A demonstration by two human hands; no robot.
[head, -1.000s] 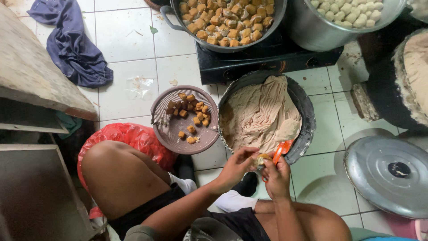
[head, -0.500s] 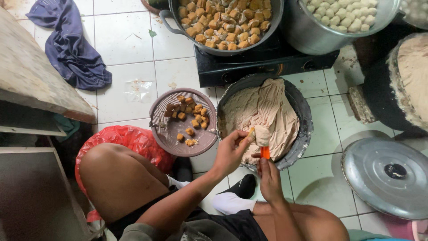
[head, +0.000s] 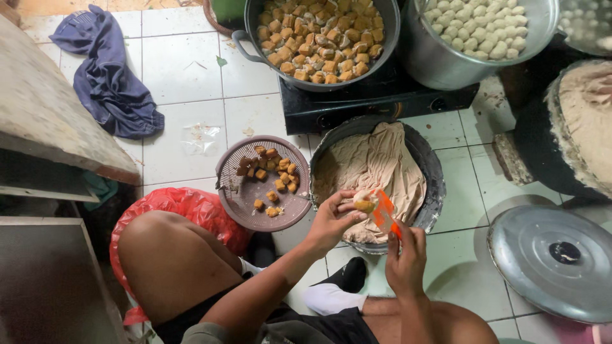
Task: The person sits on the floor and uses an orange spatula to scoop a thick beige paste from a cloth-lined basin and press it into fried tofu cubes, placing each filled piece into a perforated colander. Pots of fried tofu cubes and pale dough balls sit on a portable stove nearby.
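The left hand pinches a tofu piece; the right hand grips an orange scraper over the paste bowl. A basket sits at nine o'clock.

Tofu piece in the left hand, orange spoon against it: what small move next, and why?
Probably scrape the paste off the orange spoon into the tofu piece. The left hand cups the piece over the paste bowl, and the right hand has the spoon blade right on it, so any spill should fall into the bowl.

Soft even daylight, perhaps slight edge blur
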